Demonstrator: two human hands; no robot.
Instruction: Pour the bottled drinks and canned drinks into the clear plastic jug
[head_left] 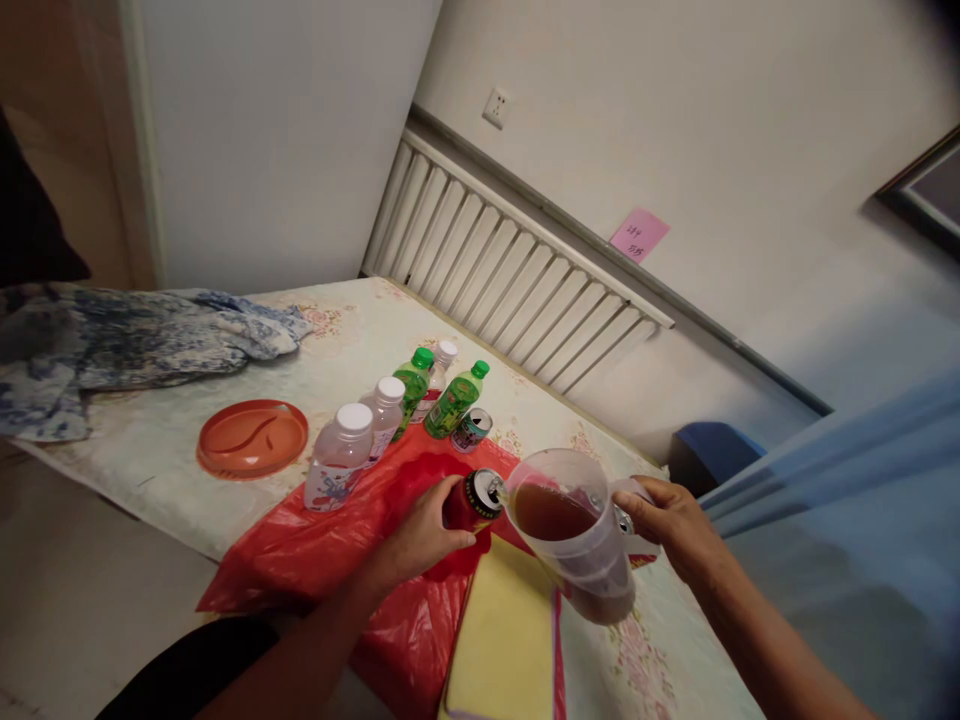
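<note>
My left hand [427, 530] is closed around a red and black drink can [472, 500] with an opened top. By its handle, my right hand [667, 515] grips a clear plastic pitcher [585, 580] holding brown liquid [551, 512]. The pitcher tilts left, its lip right at the can's top, where a little yellowish liquid shows. Beneath the can lies a red plastic bag [300, 560], with a red scalloped dish [401, 480] on it, partly hidden by my left hand. Behind the pitcher's handle another can [624, 520] is mostly hidden.
White-capped bottles [341, 460], green bottles [454, 402] and a small open can [472, 430] stand beyond my left hand. An orange lid [253, 438] and patterned cloth [172, 335] lie left. A yellow pad [510, 640] sits in front. A radiator [502, 260] lines the wall.
</note>
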